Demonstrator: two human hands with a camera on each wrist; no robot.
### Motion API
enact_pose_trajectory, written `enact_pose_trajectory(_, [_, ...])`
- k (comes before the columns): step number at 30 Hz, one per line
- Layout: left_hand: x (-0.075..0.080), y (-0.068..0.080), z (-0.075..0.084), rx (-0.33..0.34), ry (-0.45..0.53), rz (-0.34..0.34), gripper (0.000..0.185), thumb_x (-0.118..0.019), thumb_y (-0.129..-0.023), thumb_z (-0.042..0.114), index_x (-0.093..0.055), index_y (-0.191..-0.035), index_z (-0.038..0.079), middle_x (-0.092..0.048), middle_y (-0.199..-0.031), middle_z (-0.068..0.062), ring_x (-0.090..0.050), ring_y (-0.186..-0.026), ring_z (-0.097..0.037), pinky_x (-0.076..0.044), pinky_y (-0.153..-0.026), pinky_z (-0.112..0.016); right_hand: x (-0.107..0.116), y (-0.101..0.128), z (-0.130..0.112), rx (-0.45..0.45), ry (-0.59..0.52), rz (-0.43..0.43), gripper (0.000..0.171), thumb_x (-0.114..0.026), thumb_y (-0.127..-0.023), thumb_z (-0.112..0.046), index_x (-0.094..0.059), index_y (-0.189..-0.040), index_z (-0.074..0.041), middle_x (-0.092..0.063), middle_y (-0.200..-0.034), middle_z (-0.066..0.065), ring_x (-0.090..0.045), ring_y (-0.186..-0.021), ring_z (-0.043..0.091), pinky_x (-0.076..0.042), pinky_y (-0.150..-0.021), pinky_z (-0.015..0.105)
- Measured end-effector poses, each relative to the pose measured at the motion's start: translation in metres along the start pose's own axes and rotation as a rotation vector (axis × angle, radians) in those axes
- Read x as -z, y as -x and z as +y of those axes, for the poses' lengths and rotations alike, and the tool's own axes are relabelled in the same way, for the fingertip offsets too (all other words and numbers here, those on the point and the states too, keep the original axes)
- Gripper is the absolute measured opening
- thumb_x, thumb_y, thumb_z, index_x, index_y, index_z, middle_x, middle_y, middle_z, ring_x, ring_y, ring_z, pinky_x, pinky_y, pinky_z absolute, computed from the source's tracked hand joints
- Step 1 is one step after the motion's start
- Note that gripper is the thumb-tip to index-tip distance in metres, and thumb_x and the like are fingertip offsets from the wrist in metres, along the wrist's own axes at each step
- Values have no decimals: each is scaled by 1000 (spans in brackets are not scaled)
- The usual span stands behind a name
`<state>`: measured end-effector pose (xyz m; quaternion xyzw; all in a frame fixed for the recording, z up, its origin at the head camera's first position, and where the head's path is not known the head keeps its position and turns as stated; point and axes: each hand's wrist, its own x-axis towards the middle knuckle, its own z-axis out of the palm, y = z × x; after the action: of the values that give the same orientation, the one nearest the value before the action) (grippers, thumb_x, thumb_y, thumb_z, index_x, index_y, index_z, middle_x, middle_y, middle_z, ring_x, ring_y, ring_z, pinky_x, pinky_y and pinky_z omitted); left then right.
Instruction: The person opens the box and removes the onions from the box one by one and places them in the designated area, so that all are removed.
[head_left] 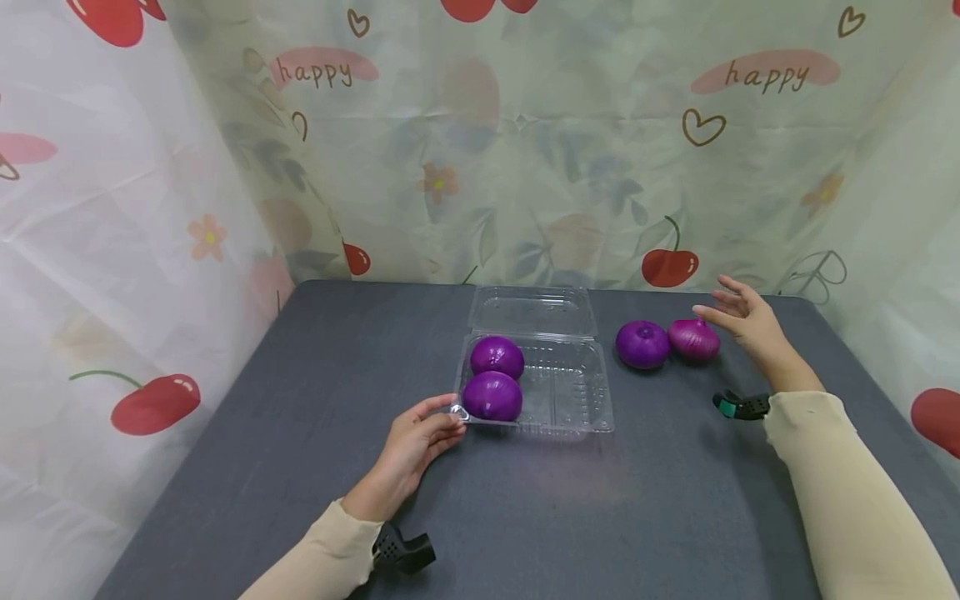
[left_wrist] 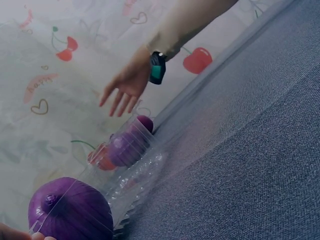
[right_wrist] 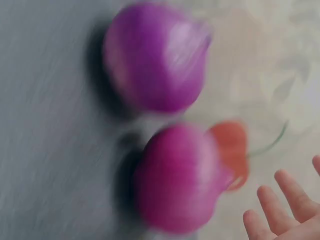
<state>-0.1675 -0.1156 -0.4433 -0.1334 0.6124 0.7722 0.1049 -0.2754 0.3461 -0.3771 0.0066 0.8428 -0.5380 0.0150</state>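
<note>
A clear plastic clamshell box lies on the table with its lid folded back. My left hand pinches the box's near left corner between thumb and fingers. Inside, along the left side, sit two red onions, a back one and a front one. To the right of the box, two more red onions rest side by side: a darker one and a pinker one. Above and beside the pinker onion hovers my right hand, fingers spread and holding nothing.
A dark grey cloth covers the table. Behind and at both sides hangs a printed curtain with cherries and hearts, meeting the table's back edge. Black wrist cameras are strapped below both hands.
</note>
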Motion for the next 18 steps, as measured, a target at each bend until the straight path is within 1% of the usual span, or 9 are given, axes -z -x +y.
enact_pose_trajectory(2, [0,0,0,-1,0,1,38,-62,-88,0,-59,-126,0,-68,-82,-4,-68,-77,-13,-58,-79,-31,-4,3,-12,52,-25,3,79,-60,-95,-35,-9,-156,-31,-16,-161,15,-15,-147,35,-19,-118,53])
enact_pose_trajectory(4, [0,0,0,-1,2,3,38,-62,-88,0,-59,-126,0,-68,-82,-4,-68,-76,-14,-58,-79,-31,-11,7,-23,112,-42,2,75,-59,-97,-30,-12,-156,-31,-24,-159,9,-20,-147,31,-28,-118,39])
enact_pose_trajectory(6, [0,1,0,-4,-1,2,38,-62,-88,0,-59,-126,0,-68,-82,-4,-68,-77,-14,-58,-79,-31,-22,12,-32,183,-79,-5,71,-58,-97,-22,-17,-155,-28,-32,-154,3,-25,-146,27,-35,-111,24])
enact_pose_trajectory(8, [0,1,0,-4,-1,0,38,-62,-88,0,-59,-126,0,-68,-82,-4,-68,-77,-14,-58,-79,-31,-35,17,-41,253,-112,-13,70,-60,-96,-16,-22,-154,-25,-39,-148,-3,-30,-143,23,-38,-105,14])
enact_pose_trajectory(9, [0,1,0,-4,-1,-1,38,-62,-88,0,-59,-126,0,-68,-82,-4,-68,-77,-14,-58,-79,-31,-43,20,-46,287,-130,-19,69,-61,-95,-13,-25,-154,-24,-41,-145,-5,-31,-142,21,-37,-104,13])
enact_pose_trajectory(10, [0,1,0,-4,-1,-2,38,-62,-88,0,-59,-126,0,-68,-82,-4,-68,-77,-14,-58,-79,-31,-51,23,-50,320,-146,-25,69,-61,-95,-11,-27,-153,-22,-43,-144,-6,-32,-142,21,-36,-106,14])
enact_pose_trajectory(12, [0,1,0,-4,1,-4,38,-62,-88,0,-59,-126,0,-68,-82,-4,-68,-77,-14,-58,-79,-31,-66,29,-59,372,-171,-43,68,-62,-94,-8,-30,-152,-20,-43,-144,-4,-33,-141,22,-33,-111,19])
enact_pose_trajectory(15, [0,1,0,-1,0,-3,38,-62,-88,0,-59,-126,1,-68,-82,-4,-68,-77,-14,-58,-80,-32,-92,36,-68,441,-223,-76,66,-63,-92,-3,-34,-150,-15,-44,-146,1,-34,-142,24,-32,-114,23])
enact_pose_trajectory(18, [0,0,0,4,1,0,38,-62,-88,0,-60,-126,1,-68,-82,-4,-68,-77,-14,-58,-80,-32,-118,44,-71,521,-257,-120,64,-63,-90,3,-37,-147,-8,-46,-146,8,-40,-138,17,-34,-111,20])
